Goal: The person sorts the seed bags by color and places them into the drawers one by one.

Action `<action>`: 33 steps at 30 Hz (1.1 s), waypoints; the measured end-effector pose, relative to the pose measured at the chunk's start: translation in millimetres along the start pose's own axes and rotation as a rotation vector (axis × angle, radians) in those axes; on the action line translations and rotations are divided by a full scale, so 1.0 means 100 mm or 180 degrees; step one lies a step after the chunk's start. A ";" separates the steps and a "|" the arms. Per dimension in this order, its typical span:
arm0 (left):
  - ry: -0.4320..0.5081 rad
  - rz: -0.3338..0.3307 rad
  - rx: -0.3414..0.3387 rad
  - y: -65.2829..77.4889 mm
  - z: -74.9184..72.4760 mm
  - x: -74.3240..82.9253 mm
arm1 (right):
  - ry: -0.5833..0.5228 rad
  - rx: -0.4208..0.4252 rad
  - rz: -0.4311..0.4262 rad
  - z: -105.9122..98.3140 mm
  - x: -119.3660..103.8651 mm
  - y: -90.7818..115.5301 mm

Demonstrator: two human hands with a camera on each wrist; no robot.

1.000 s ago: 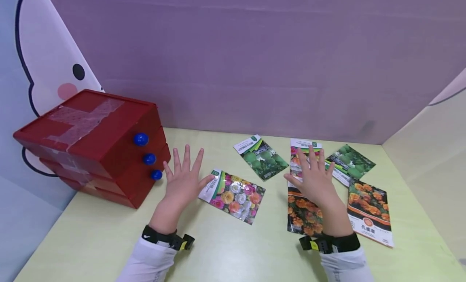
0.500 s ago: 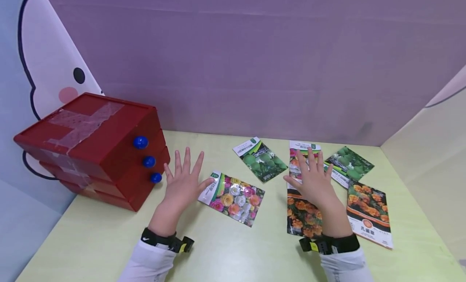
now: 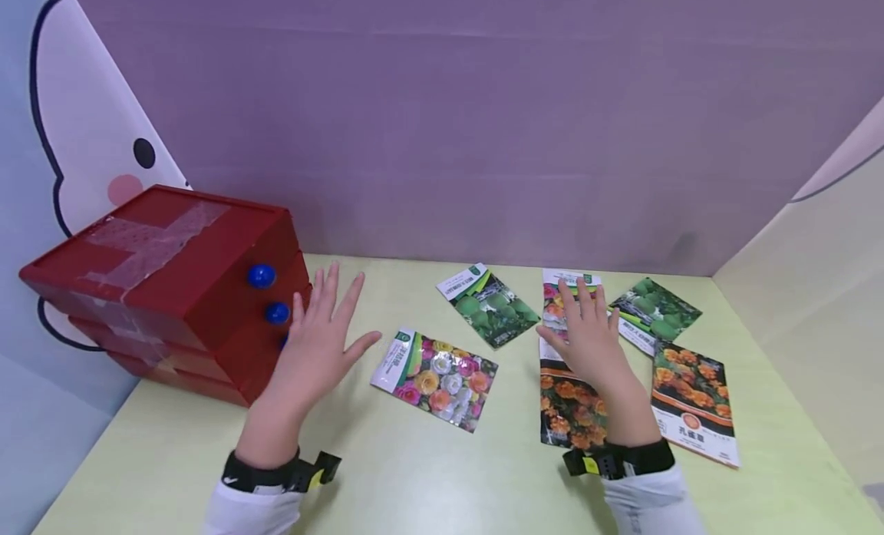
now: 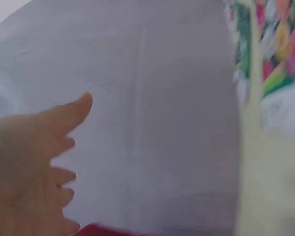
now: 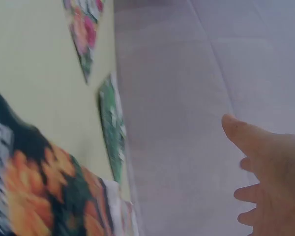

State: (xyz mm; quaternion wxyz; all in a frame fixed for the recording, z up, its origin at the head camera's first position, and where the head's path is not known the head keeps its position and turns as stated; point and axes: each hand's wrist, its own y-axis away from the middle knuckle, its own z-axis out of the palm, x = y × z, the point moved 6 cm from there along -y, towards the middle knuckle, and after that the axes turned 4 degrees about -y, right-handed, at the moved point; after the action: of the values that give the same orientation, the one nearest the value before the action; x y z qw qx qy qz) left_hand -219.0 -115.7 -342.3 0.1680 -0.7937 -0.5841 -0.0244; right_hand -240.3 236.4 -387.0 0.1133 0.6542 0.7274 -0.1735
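Note:
My left hand point(image 3: 314, 351) is spread with straight fingers in front of the red drawer box point(image 3: 159, 251), its fingers overlapping the blue knobs in the head view; it holds nothing. My right hand point(image 3: 590, 343), fingers also straight and spread, overlaps two seed packets, one with mixed flowers point(image 3: 552, 308) and one with orange marigolds point(image 3: 569, 404). To the right of the left hand lies another mixed-flower seed packet point(image 3: 442, 381). Both wrist views show the hands, left point(image 4: 29, 162) and right point(image 5: 275, 172), with nothing in them.
A green-fruit seed packet point(image 3: 490, 305) lies at the back middle, a second green-fruit packet point(image 3: 659, 308) at the back right. Another marigold packet point(image 3: 694, 401) is right of the right wrist. A purple backdrop point(image 3: 449, 136) rises behind the pale table point(image 3: 414, 489).
My left hand has moved left, toward the drawer box, and now covers the lowest knob. The right hand stays over the same packets. The head view has shifted slightly.

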 end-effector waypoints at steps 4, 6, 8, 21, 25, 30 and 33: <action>-0.0160 0.0139 0.0351 0.06 -0.52 -0.13 | 0.0011 0.0033 -0.0196 0.11 -0.12 -0.06; -0.0282 0.0135 0.0431 0.06 -0.76 -0.23 | 0.0010 0.0015 -0.0293 0.16 -0.21 -0.10; -0.0368 0.0095 0.0396 0.04 -0.96 -0.37 | 0.0010 -0.0021 -0.0387 0.22 -0.33 -0.14; -0.0100 -0.0379 -0.0653 -0.21 -1.12 -1.33 | 0.0062 -0.0915 -0.1316 0.90 -1.70 -0.26; -0.0077 -0.0447 -0.0907 -0.21 -1.03 -1.40 | 0.0205 -0.1291 -0.1457 1.12 -2.09 -0.26; -0.0170 -0.0445 -0.1061 -0.24 -1.02 -1.39 | -0.0060 -0.1551 -0.1450 1.32 -2.45 -0.41; -0.0194 -0.0455 -0.1096 -0.26 -1.01 -1.39 | -0.0456 -0.1669 -0.1304 1.47 -2.62 -0.52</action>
State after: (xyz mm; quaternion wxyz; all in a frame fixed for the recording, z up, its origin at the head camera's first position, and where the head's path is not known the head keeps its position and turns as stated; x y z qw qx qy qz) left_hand -271.5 -266.3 -273.1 0.0097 -0.7676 -0.6311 -0.1118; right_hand -270.2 -65.4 -413.3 0.2912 0.4293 0.8537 -0.0453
